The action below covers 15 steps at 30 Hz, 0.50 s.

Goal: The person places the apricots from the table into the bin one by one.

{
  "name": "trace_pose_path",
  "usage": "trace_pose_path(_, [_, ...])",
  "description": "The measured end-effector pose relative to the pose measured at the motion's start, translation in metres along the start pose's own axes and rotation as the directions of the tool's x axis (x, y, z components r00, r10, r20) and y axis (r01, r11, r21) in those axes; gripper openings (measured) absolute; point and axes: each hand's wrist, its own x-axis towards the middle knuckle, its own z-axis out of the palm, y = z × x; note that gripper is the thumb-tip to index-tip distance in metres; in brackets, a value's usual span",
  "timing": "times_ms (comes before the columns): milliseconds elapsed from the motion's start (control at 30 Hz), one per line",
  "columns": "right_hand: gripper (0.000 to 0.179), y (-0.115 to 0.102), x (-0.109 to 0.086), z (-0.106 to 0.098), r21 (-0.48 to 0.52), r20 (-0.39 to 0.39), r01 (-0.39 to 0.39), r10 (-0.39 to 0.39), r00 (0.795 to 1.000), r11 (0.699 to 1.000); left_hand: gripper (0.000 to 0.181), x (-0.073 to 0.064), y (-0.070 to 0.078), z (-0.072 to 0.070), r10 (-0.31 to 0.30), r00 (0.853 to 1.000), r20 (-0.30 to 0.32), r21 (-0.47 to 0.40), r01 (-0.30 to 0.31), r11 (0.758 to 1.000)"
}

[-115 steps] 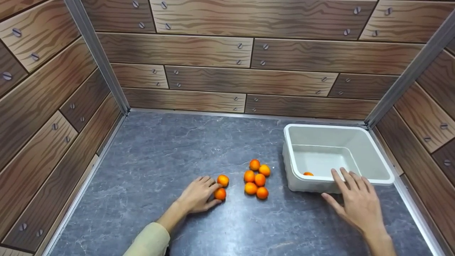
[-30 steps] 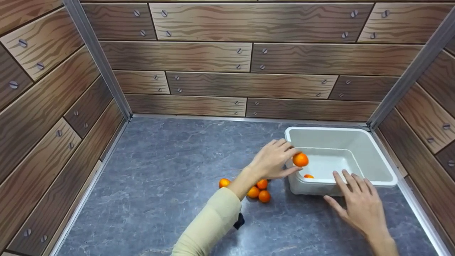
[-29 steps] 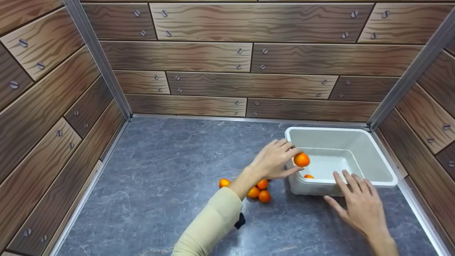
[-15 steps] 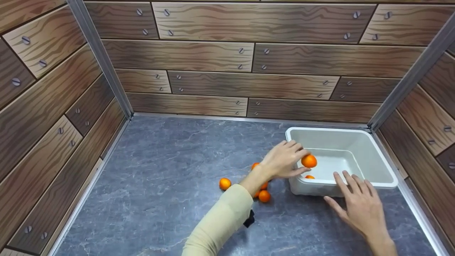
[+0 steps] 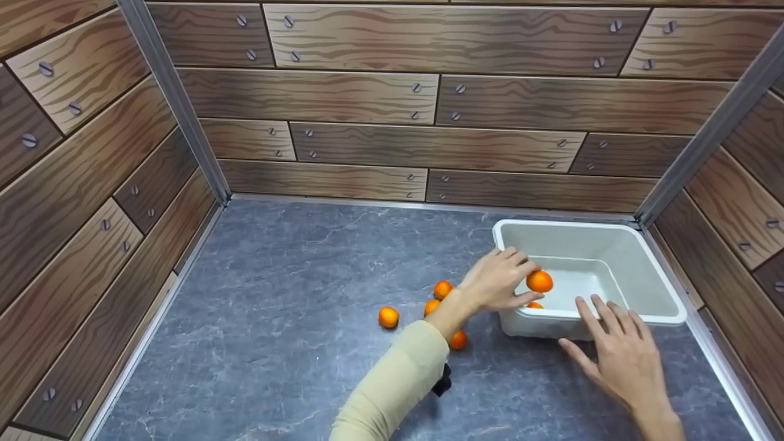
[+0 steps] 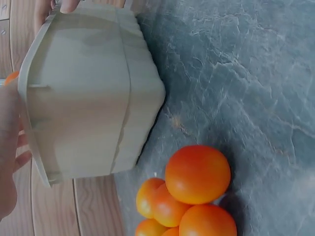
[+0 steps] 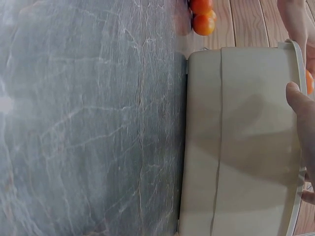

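Observation:
My left hand [image 5: 499, 278] pinches a small, glossy, round orange fruit [image 5: 539, 282] between thumb and fingertips. It reaches across the left rim of a pale grey plastic tub [image 5: 591, 225], with the fruit held inside the opening. Below it in the tub, another orange fruit [image 5: 535, 305] peeks over the near rim. My right hand [image 5: 621, 349] rests at the tub's near rim, its spread fingers straight over the edge. In the right wrist view the thumb [image 7: 295, 96] lies along the outer side of the rim.
Several more orange fruits [image 5: 443, 290] lie grouped left of the tub, partly hidden by my left forearm. One fruit [image 5: 388, 317] sits alone farther left. A dark marbled tabletop [image 5: 294, 275] is enclosed by wood-patterned walls [image 5: 355, 144].
My left hand has taken one fruit from the pair at the left and carried it right, over the tub, lately dipping slightly. My right hand stays at the rim.

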Motion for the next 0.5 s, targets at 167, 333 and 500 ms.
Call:
trace_pose_path(167, [0.089,-0.0012,-0.0002,0.0008,-0.004,-0.026,0.005,-0.005,1.0,1.0,0.053,0.0011,0.001,0.0012,-0.014,1.0,0.011,-0.014,0.014,1.0])
trace_pose_path(333, [0.088,-0.0011,0.0002,0.0011,-0.001,-0.035,0.011,-0.011,0.999,1.0,0.054,0.001,0.0008,0.0015,-0.022,1.0,0.02,-0.022,0.023,1.0])
trace_pose_path(500, [0.089,-0.0007,-0.0001,0.0007,0.003,-0.015,0.004,-0.004,1.0,1.0,0.054,0.0017,0.0013,0.0009,-0.01,1.0,-0.002,-0.033,0.01,0.999])
